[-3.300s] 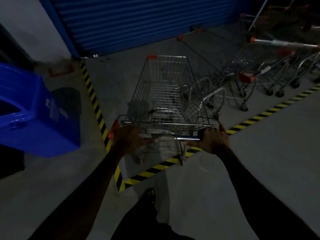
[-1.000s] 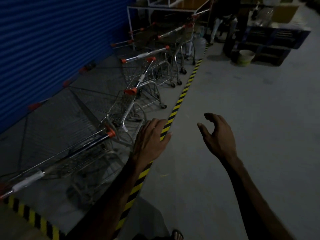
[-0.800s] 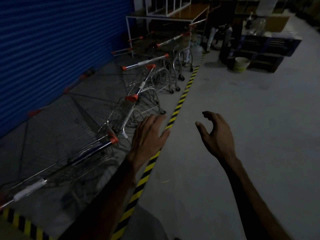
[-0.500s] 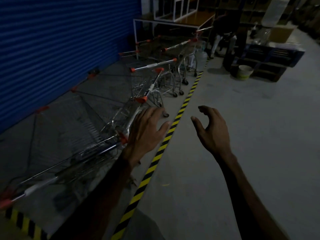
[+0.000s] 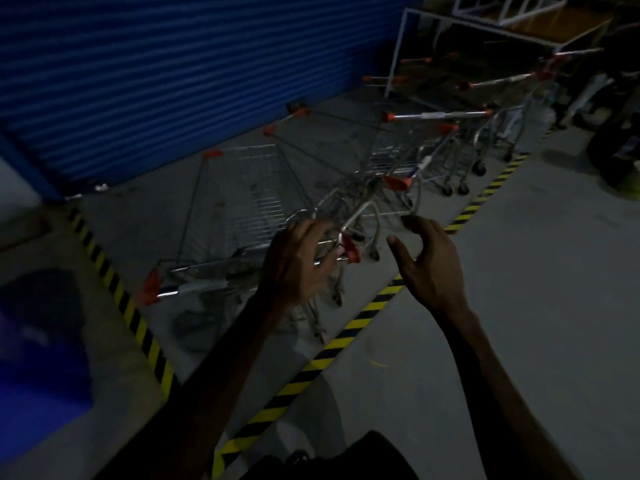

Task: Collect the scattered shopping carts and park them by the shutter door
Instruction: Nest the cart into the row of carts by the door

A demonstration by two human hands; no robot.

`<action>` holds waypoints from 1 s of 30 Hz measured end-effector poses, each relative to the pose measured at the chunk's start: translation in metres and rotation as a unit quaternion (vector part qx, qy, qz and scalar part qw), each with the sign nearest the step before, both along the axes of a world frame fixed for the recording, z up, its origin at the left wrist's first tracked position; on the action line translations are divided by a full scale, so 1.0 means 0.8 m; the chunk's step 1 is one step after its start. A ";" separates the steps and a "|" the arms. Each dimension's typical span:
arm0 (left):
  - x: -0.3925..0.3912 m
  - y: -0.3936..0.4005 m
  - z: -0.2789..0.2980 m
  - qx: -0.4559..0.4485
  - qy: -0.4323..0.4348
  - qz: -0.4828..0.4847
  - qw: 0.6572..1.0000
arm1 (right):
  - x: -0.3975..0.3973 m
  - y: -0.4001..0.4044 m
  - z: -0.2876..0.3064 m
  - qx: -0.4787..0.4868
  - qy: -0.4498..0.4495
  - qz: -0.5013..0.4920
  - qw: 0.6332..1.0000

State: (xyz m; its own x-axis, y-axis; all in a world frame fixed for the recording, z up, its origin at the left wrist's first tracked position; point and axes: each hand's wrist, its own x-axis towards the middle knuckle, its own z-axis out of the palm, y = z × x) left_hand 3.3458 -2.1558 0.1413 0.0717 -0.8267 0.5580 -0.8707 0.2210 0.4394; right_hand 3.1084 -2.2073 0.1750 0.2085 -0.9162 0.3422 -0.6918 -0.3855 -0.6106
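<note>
The nearest wire shopping cart [image 5: 242, 209] stands inside the yellow-black striped floor line [image 5: 349, 327], its front toward the blue shutter door [image 5: 166, 74]. Its metal handle [image 5: 201, 287] has red end caps. My left hand [image 5: 298, 265] hovers over the right end of that handle, fingers spread, and no closed grip shows. My right hand [image 5: 429, 261] is open in the air just right of the handle's end, holding nothing. A second cart [image 5: 377, 192] stands close on the right, and further carts [image 5: 446, 133] line the shutter behind it.
A blue bin [image 5: 38, 348] sits at the lower left beyond the striped corner line. A white-framed table [image 5: 502, 26] stands at the far end of the cart row. A person stands at the far right edge [image 5: 616, 126]. Grey concrete floor [image 5: 536, 289] spreads to the right.
The view has swung left, back toward the nearest cart. My left hand has come over the right end of its handle; my right hand has stayed open beside it.
</note>
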 end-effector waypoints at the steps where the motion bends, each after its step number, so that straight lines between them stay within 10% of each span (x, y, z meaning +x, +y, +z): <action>1: 0.013 0.005 -0.006 0.008 -0.001 0.028 1.000 | 0.014 -0.004 -0.004 0.004 0.003 0.017 1.000; 16: 0.090 0.032 -0.074 0.122 0.009 0.194 0.973 | 0.119 -0.089 -0.037 0.066 0.059 0.210 0.974; 30: 0.159 0.048 -0.119 0.298 -0.059 0.274 0.912 | 0.145 -0.125 -0.112 0.119 0.357 0.349 0.858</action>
State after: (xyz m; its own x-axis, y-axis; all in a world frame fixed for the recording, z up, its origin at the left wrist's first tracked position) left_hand 3.4733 -2.1177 0.0463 0.5348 -0.8434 0.0511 -0.8271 -0.5102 0.2357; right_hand 3.2241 -2.3077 0.0854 0.8138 -0.5094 -0.2799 -0.5736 -0.7813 -0.2459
